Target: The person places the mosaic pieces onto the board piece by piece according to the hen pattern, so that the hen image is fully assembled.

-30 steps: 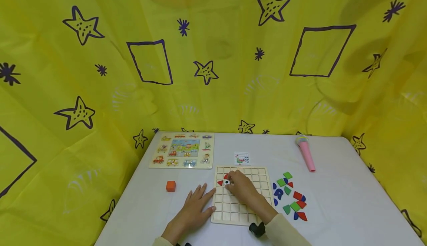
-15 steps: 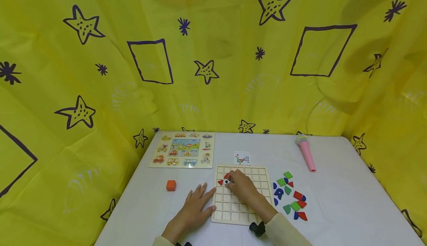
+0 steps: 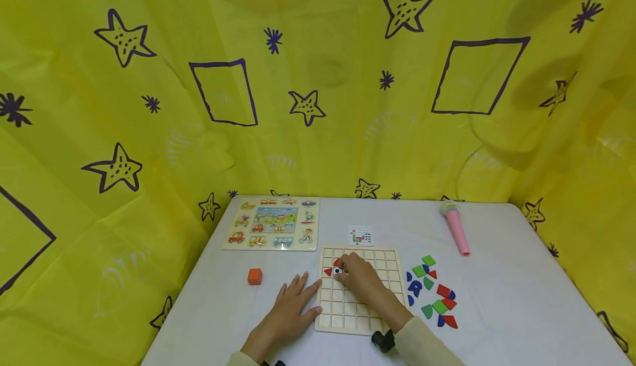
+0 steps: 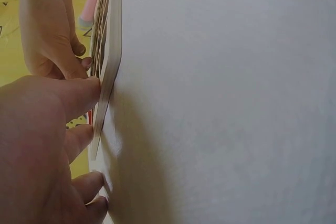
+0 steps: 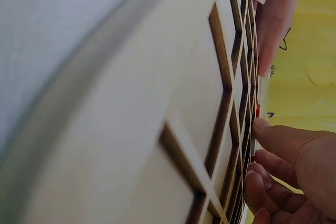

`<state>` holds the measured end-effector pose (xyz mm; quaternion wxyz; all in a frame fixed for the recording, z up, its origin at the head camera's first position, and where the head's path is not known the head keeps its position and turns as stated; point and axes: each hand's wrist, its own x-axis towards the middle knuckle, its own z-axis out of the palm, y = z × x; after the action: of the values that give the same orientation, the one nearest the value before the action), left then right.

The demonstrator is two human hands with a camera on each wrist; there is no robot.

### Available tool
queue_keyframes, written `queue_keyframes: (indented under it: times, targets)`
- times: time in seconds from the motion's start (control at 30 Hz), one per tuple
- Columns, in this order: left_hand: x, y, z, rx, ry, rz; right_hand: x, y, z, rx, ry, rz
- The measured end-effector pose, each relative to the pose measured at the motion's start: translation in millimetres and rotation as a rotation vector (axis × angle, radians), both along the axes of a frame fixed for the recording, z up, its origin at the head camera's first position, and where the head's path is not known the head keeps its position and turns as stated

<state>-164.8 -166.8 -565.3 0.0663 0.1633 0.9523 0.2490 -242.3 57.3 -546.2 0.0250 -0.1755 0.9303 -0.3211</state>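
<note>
A wooden grid board lies on the table. Over its upper left part, my right hand pinches a white square tile with a black dot between thumb and fingers. A red triangle sits in the cell to the left of that tile, and a red rounded piece is just above it, partly hidden by the fingers. My left hand lies with spread fingers beside the board, thumb and index fingertip at its left edge. The left wrist view shows those fingertips against the board's side.
Right of the board lie scattered green, red and blue shaped pieces. A small pattern card is behind the board, a pink microphone at the back right. A vehicle picture puzzle and an orange cube stand left.
</note>
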Motion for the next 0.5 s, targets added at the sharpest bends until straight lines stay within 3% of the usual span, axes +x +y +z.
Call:
queue_keyframes:
  times: [0.5]
  targets:
    - [-0.6, -0.2, -0.9, 0.000, -0.001, -0.002, -0.5, 0.1, -1.7, -0.010, -0.004, 0.002]
